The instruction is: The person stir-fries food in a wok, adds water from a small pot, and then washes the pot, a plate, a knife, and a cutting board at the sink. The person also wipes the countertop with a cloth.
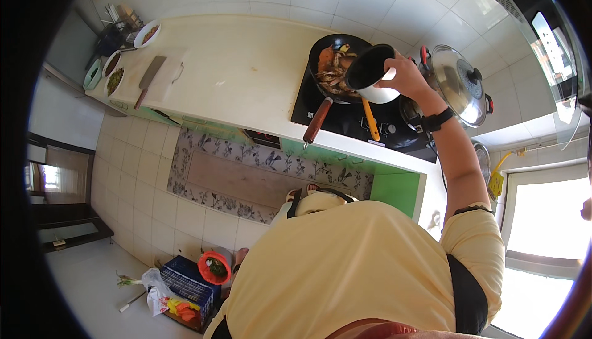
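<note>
My right hand grips the rim of a small pot, dark inside and pale outside, and holds it tilted over the right side of a black frying pan. Browned pieces of food lie in the pan, along with a larger orange piece. The pan's wooden handle points towards me over the counter's front edge. Beside it, the yellow-orange handle of a utensil sticks out from beneath the pot. My left hand is out of view.
A lidded steel pot stands right of the pan on the black cooktop. A cleaver lies on a cutting board at the left, near bowls of ingredients. On the floor are a red-rimmed bin and a blue crate.
</note>
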Tool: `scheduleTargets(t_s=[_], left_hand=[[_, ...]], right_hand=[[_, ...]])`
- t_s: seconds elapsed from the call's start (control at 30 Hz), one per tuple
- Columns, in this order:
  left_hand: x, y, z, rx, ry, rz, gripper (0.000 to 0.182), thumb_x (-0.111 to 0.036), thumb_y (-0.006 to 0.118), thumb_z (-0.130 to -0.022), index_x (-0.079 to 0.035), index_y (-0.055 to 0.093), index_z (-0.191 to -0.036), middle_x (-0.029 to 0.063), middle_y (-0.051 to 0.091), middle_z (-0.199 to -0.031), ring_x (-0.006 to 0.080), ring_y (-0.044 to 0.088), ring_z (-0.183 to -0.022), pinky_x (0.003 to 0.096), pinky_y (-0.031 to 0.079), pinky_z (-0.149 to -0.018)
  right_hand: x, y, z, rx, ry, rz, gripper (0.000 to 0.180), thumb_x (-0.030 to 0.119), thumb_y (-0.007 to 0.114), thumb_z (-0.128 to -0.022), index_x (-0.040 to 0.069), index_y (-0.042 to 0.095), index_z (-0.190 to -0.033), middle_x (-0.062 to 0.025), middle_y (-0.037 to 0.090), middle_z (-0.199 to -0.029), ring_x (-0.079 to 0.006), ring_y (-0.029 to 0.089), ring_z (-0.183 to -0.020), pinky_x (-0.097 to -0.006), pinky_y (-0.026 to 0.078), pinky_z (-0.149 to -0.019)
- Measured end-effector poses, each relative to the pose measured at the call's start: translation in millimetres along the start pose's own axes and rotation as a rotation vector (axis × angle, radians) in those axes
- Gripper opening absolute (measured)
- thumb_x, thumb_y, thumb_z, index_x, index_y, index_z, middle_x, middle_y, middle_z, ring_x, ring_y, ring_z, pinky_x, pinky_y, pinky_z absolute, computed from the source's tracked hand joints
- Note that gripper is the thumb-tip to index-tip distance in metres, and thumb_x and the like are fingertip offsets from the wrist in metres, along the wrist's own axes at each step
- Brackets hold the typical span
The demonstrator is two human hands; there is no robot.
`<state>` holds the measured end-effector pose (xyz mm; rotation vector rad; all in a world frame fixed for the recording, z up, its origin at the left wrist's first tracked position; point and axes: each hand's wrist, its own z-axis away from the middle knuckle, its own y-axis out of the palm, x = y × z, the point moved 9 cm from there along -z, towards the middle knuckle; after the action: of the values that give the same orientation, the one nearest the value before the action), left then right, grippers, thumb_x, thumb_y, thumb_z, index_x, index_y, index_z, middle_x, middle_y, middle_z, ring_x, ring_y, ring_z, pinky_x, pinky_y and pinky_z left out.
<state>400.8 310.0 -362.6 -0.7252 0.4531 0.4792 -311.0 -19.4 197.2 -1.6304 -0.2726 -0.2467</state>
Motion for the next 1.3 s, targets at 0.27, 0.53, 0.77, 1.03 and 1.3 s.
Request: scheduleTargets(t_s=[0.27, 0.53, 0.77, 1.03, 1.3], left_hand=[[-29.9, 5.9, -40.5, -0.123, -0.438, 1.239, 0.053, -0.031, 0.056, -0.102, -0.008, 0.04, -0.147, 0.0168, 0.056, -0.136, 0.0344, 0.064, -0.113, 0.053, 0.054, -0.094], [-10.5, 22.9, -33.1, -0.218, -0.565, 1.427, 0.061, -0.032, 0.055, -0.102, -0.008, 0.037, -0.155, 0.0177, 0.054, -0.143, 0.0373, 0.06, -0.12, 0.0539, 0.053, -0.098], [34.5, 82.8, -0.7, -0.238, -0.676, 1.505, 0.053, -0.02, 0.058, -0.098, 0.001, 0.043, -0.144, 0.0223, 0.059, -0.132, 0.0353, 0.062, -0.119, 0.0509, 0.056, -0.092], [32.9, 90.1, 12.7, -0.248, -0.625, 1.502, 0.057, -0.023, 0.055, -0.1, 0.004, 0.042, -0.149, 0.0223, 0.057, -0.142, 0.034, 0.06, -0.126, 0.0474, 0.055, -0.098], [44.7, 88.3, 4.1, -0.265, -0.625, 1.457, 0.059, -0.024, 0.056, -0.099, 0.0, 0.042, -0.152, 0.0232, 0.062, -0.135, 0.033, 0.062, -0.124, 0.0471, 0.056, -0.096]], right_hand=[[-2.9, -0.6, -15.5, 0.053, -0.08, 0.072, 0.043, 0.028, 0.096, -0.064, 0.005, 0.067, -0.087, -0.0153, 0.06, -0.103, -0.0344, 0.061, -0.099, -0.0429, 0.049, -0.085], [10.3, 8.9, -41.9, 0.124, -0.141, 0.054, 0.045, 0.033, 0.095, -0.062, 0.005, 0.07, -0.087, -0.0155, 0.062, -0.098, -0.0355, 0.061, -0.099, -0.0443, 0.049, -0.083], [12.9, 19.6, -86.3, 0.111, -0.133, 0.062, 0.05, 0.038, 0.094, -0.065, 0.004, 0.068, -0.089, -0.0159, 0.066, -0.088, -0.0332, 0.064, -0.088, -0.0442, 0.049, -0.074], [-13.6, 14.8, -156.2, 0.025, -0.118, 0.217, 0.057, 0.045, 0.095, -0.061, 0.006, 0.071, -0.094, -0.0176, 0.069, -0.096, -0.036, 0.066, -0.096, -0.0465, 0.053, -0.08], [-49.6, -11.3, -183.5, 0.038, -0.02, 0.401, 0.054, 0.046, 0.093, -0.063, 0.006, 0.077, -0.095, -0.0177, 0.074, -0.098, -0.0377, 0.07, -0.098, -0.0468, 0.055, -0.084]])
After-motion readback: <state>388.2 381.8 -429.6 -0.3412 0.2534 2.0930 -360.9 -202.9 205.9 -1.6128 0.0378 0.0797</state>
